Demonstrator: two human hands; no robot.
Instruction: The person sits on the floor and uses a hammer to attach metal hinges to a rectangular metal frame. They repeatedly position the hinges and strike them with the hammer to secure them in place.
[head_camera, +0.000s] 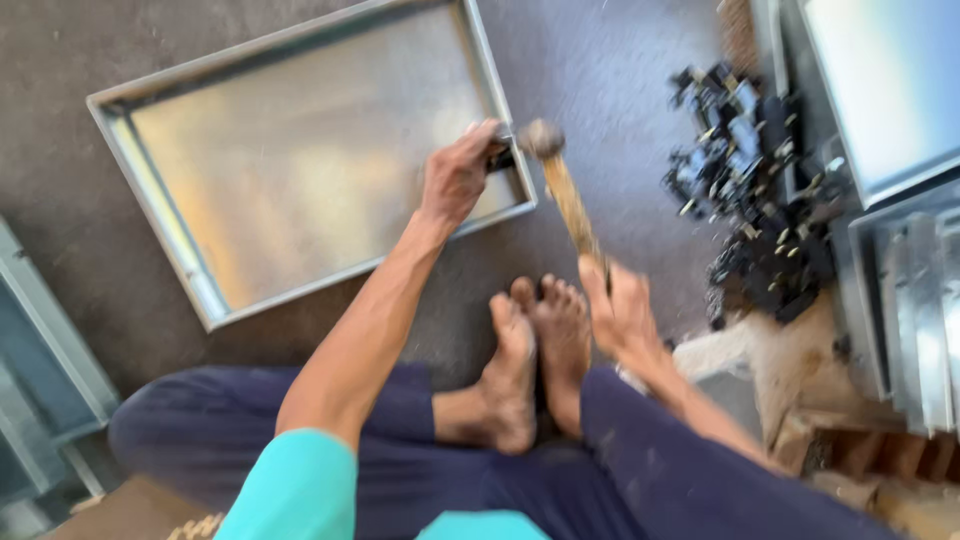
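Gripping wooden-handled hammer (560, 185), right hand (622, 318); head blurred.

One camera is riding on the person's head and looking steeply down at the floor (620, 80) in front of them. It is sitting close: the lap and crossed feet (535, 360) are filling the near edge, the tray (150, 190) is lying far and left, and the pile of black parts (750, 180) is showing at the far right. The picture is blurring slightly. No second view is sharing the scene.
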